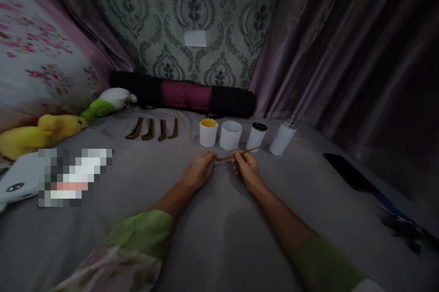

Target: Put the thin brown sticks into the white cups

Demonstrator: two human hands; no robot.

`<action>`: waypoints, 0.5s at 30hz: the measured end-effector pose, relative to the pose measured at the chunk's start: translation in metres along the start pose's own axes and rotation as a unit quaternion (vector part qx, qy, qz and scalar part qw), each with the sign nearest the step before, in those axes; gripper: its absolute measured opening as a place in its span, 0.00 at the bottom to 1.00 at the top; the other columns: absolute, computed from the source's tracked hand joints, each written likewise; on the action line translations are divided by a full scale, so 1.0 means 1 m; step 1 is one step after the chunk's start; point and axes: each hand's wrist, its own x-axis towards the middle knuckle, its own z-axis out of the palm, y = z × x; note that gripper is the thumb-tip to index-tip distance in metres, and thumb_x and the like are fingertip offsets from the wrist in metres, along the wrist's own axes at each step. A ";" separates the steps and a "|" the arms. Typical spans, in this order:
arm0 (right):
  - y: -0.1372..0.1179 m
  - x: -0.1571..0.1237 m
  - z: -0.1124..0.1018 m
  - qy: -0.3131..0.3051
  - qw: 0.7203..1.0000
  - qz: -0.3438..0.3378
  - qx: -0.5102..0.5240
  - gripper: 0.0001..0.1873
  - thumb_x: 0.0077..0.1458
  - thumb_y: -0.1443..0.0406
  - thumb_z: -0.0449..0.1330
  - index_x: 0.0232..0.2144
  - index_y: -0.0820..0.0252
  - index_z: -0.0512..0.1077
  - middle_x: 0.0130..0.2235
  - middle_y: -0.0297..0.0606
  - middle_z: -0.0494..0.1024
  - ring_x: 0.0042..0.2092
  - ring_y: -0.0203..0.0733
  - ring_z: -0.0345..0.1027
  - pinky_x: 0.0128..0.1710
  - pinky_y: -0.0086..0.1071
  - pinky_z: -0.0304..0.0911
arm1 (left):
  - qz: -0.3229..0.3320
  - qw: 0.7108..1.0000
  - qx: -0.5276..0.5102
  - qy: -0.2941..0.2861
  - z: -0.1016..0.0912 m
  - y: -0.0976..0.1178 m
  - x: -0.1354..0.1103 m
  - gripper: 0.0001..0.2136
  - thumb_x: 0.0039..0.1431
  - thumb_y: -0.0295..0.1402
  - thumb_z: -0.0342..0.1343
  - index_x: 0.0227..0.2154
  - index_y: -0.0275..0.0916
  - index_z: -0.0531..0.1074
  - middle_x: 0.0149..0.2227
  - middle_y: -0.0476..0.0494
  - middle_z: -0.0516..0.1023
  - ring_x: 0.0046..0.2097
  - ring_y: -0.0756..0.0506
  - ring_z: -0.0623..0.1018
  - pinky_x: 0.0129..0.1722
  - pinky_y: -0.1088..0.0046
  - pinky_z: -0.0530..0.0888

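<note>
My left hand is closed in a pinch on a small brown curved piece, whose far end sticks out to the right. In my right hand is a thin paintbrush, its slim handle slanting up to the right. The brush's tip end lies at or very near the brown piece; whether they touch I cannot tell. Just beyond the hands stand a white tub of yellow paint, a wider white tub with pale contents, a black-topped white pot and a white-wrapped jar with a stick in it.
Several brown L-shaped pieces stand in a row at the back left. Plush toys and a white device lie at the left. A dark phone-like slab rests at the right. Behind is a black-and-maroon roll.
</note>
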 end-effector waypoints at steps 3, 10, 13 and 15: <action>0.000 0.001 -0.001 0.016 1.000 -0.001 -0.002 0.22 0.42 0.50 0.56 0.31 0.62 0.67 0.21 0.30 0.68 0.18 0.29 0.57 0.12 0.23 0.50 | -0.036 0.998 -0.049 0.020 0.003 -0.002 0.002 0.12 0.58 0.32 0.43 0.38 0.37 0.70 0.36 0.41 0.73 0.39 0.46 0.72 0.40 0.69 0.68; -0.001 0.001 -0.002 0.038 0.999 -0.006 -0.018 0.19 0.44 0.51 0.55 0.31 0.61 0.67 0.21 0.30 0.66 0.17 0.28 0.54 0.12 0.22 0.48 | -0.191 0.957 -0.219 0.010 0.007 0.003 0.006 0.12 0.54 0.36 0.47 0.34 0.36 0.72 0.25 0.48 0.73 0.26 0.51 0.71 0.25 0.76 0.68; -0.001 0.000 -0.003 0.034 0.999 -0.012 -0.024 0.17 0.46 0.54 0.55 0.32 0.61 0.67 0.21 0.28 0.64 0.17 0.28 0.53 0.12 0.22 0.47 | -0.249 0.918 -0.308 -0.003 0.008 0.009 0.008 0.11 0.53 0.37 0.48 0.33 0.34 0.70 0.23 0.50 0.70 0.19 0.54 0.67 0.17 0.79 0.63; -0.001 0.000 -0.003 0.033 0.999 -0.016 -0.026 0.15 0.47 0.55 0.54 0.31 0.61 0.66 0.21 0.28 0.64 0.17 0.28 0.53 0.12 0.22 0.47 | -0.276 0.890 -0.362 -0.004 0.009 0.012 0.010 0.10 0.53 0.36 0.49 0.32 0.34 0.68 0.23 0.49 0.70 0.18 0.55 0.67 0.14 0.80 0.61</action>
